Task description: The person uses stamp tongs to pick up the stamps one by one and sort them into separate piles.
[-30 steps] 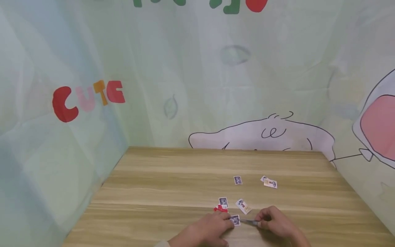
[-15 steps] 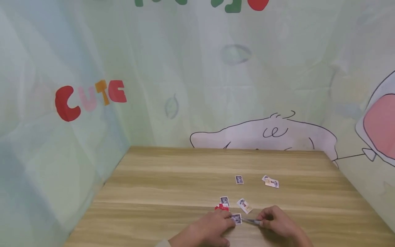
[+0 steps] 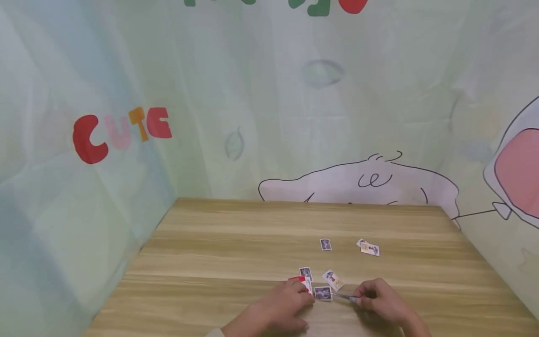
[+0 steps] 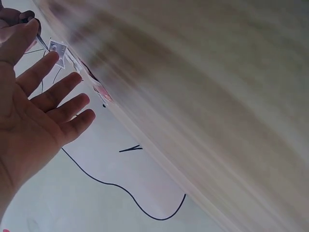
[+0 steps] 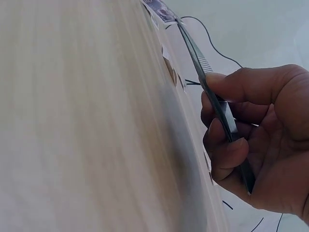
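Dark card (image 3: 323, 293) sits at the tips of the tweezers (image 5: 197, 54), over the near table (image 3: 210, 243); the right hand (image 5: 263, 128) pinches the tweezers. Just left, the left hand (image 3: 280, 304) has loosely extended fingers.

A stamp (image 3: 323, 293) at the tips of the tweezers (image 3: 348, 297) sits between left hand (image 3: 283, 303) and right hand (image 3: 382, 302); behind, on the table (image 3: 210, 243), lie other stamps (image 3: 326, 244), the rightmost pair (image 3: 370, 249) apparently overlapping.

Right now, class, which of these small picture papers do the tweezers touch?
The dark-printed paper nearest the person, between left hand and right hand: the tweezers meet its edge; they touch none of the others.
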The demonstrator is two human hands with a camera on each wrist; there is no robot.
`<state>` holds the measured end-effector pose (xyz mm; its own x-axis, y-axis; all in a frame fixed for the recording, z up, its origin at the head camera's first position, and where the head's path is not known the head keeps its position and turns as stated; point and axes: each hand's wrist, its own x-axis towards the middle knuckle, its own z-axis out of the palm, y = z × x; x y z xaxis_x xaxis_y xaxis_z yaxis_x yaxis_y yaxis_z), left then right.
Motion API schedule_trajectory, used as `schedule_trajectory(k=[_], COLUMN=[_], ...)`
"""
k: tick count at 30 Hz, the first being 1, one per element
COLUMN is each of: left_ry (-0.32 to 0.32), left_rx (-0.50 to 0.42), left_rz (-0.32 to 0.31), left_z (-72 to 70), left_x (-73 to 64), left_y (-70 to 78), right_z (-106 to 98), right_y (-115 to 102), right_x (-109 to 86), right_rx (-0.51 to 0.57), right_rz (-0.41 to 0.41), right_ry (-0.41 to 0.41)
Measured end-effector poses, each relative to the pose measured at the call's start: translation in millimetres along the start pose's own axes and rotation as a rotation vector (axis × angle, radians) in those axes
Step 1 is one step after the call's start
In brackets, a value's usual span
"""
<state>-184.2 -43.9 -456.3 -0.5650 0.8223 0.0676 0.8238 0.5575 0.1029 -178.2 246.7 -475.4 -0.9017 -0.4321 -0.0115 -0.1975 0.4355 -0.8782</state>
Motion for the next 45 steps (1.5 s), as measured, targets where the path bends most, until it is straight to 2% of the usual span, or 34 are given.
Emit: schedule_trajectory(k=[9,13,19,32,39,45], left_ry=[-0.019,0.001,0.036,-0.01,0.047,0.031], left_rx=[-0.042,-0.053,-0.046,-0.161,-0.133,-0.13], left_rz=[-0.079,-0.101,-0.103,-0.205,-0.142,-0.136], left_z=[0.0,-1.2,-2.6,-2.4,-0.9,2.1], left_x=[-7.4,-11.4,-19.7,-30.2,-27.0,-24.4], left_y=[-7.0,-11.1,-18.7,-30.7,-36.7,-34.5], right_z=[-3,-3,-1,6,9,11], right_y=[2,1,-2,-5,-8,-6], right_x=[7.3,12.8,21.1,42.4,53.2,59.5], right_rx=[0.002,0.005,-0.023,-0.036,-0.035,-0.005], right_rz=[-0.008,-0.002,0.013,0.0,0.023,0.045], right_ry=[0.044,0.102,0.132,0.172,0.199,0.224])
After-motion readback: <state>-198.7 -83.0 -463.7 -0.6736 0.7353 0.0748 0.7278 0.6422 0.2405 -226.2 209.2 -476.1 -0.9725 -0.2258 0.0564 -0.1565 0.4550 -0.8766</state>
